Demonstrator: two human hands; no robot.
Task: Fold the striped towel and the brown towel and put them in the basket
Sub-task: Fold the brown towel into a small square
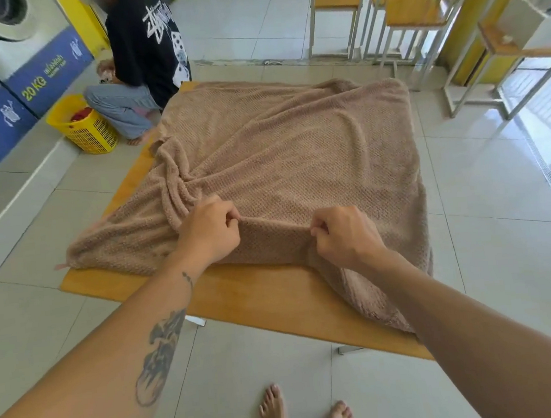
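Nearest to the camera, the person's bare feet [273, 407] stand on the tiled floor just before the low wooden table [241, 297], and both arms reach over its near edge. The left hand [208, 230] and the right hand [345, 236] each pinch the brown towel [279, 149] between thumb and curled fingers. A short ridge of cloth is stretched tight between them, probably to give a straight line for the fold. The towel covers most of the table, wrinkled at the left, and one corner hangs over the near right side. Farther, at the left, the yellow basket [86, 131] stands on the floor beside a crouching person [143, 54]. The striped towel is not visible, and the folding seems only at its start.
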